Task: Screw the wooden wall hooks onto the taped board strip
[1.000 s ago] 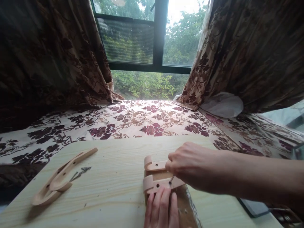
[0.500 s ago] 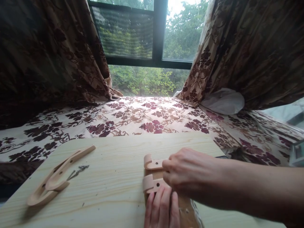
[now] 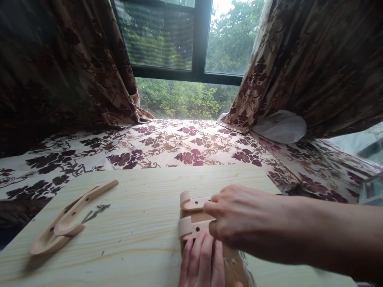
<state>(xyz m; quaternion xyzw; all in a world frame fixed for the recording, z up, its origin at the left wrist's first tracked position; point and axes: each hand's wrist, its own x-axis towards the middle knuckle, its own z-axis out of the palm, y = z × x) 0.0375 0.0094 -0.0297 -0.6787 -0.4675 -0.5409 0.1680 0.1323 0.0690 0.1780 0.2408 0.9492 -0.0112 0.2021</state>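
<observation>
Two pale wooden hooks, an upper one (image 3: 188,202) and a lower one (image 3: 186,228), lie side by side across a brown wooden board (image 3: 197,216). Each shows a screw hole near its curled end. My left hand (image 3: 203,257) rests with fingers stretched out on the board, fingertips touching the lower hook. Over the other ends of the hooks is my right hand (image 3: 236,213), its fingers closed in a pinch. Whatever they grip is hidden behind the knuckles. Clear plastic wrap (image 3: 245,265) shows along the board's right edge.
On the left of the light wooden table (image 3: 140,239) lie more wooden hooks (image 3: 72,215), with several screws (image 3: 97,212) beside them. Beyond the table spreads a flowered cloth (image 3: 167,145). A white plastic bag (image 3: 281,126) sits by the right curtain (image 3: 260,79).
The view has shifted slightly, so everything sits a little higher and further left. My right hand has turned a little over the hooks; my left stays on the board.
</observation>
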